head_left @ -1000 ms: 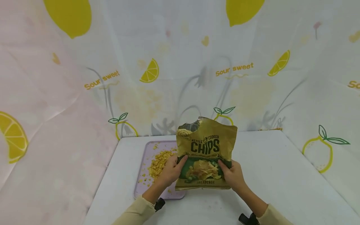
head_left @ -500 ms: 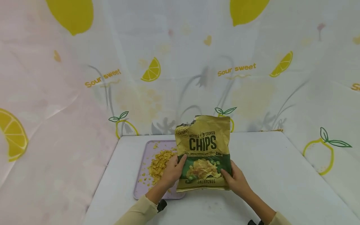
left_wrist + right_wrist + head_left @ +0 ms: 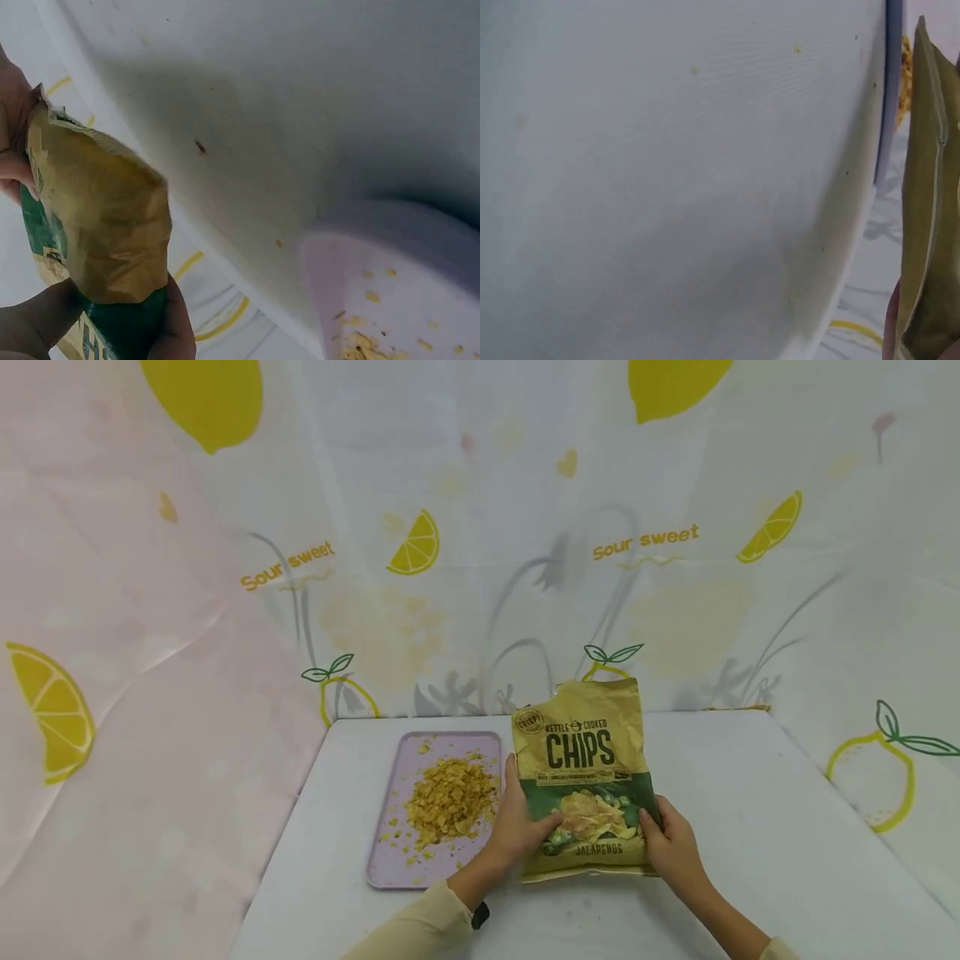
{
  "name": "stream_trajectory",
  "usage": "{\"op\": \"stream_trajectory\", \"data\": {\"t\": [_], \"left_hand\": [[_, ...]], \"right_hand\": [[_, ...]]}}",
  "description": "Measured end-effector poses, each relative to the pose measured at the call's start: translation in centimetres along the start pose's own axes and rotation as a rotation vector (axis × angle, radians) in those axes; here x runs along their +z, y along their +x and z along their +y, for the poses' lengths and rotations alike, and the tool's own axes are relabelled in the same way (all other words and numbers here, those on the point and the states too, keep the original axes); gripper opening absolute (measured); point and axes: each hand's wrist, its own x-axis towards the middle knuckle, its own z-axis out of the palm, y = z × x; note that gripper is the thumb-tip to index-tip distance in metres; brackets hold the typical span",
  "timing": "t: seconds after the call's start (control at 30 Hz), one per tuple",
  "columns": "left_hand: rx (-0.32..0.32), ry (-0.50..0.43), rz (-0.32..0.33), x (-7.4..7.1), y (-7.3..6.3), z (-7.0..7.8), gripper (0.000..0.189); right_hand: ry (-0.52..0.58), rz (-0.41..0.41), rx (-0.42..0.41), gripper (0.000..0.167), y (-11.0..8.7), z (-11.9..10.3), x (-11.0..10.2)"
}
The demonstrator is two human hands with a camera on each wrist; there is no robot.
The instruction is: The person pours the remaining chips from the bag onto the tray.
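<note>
A gold and green chip bag point(image 3: 583, 747) stands nearly upright between both hands, its printed front toward me. Its top left corner is torn away. My left hand point(image 3: 516, 827) grips the left side, thumb across the lower front and fingers along the edge. At the lower right edge, my right hand point(image 3: 673, 847) pinches the bag with the thumb in front. The left wrist view shows the bag's creased gold bottom end point(image 3: 112, 217) with a hand on either side. In the right wrist view only the bag's seamed lower edge point(image 3: 930, 150) shows at the right.
Left of the bag, a lilac tray point(image 3: 386, 864) lies on the white table point(image 3: 757, 827), bearing a heap of broken yellow chips point(image 3: 450, 797). Small crumbs dot the tabletop. A lemon-print curtain point(image 3: 480, 610) hangs behind the table.
Both hands have carried the bag to the right, uncovering more of the tray and heap. The left thumb now lies lower on the bag's front. The head view has turned slightly left.
</note>
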Motion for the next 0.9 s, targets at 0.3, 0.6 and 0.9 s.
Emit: {"op": "stream_trajectory", "data": {"t": [0.3,0.6,0.9], "left_hand": [[-0.132,0.200,-0.058,2.2,0.8,-0.2,0.106],[-0.225,0.314,-0.139,2.9,1.8,-0.2,0.096],[-0.246,0.269,-0.121,2.8,2.1,-0.6,0.093]], "right_hand": [[-0.156,-0.128,0.255,0.031,0.6,1.0,0.2],[-0.219,-0.117,0.244,0.037,0.9,1.9,0.5],[-0.255,-0.214,0.301,0.059,1.0,2.3,0.4]]}}
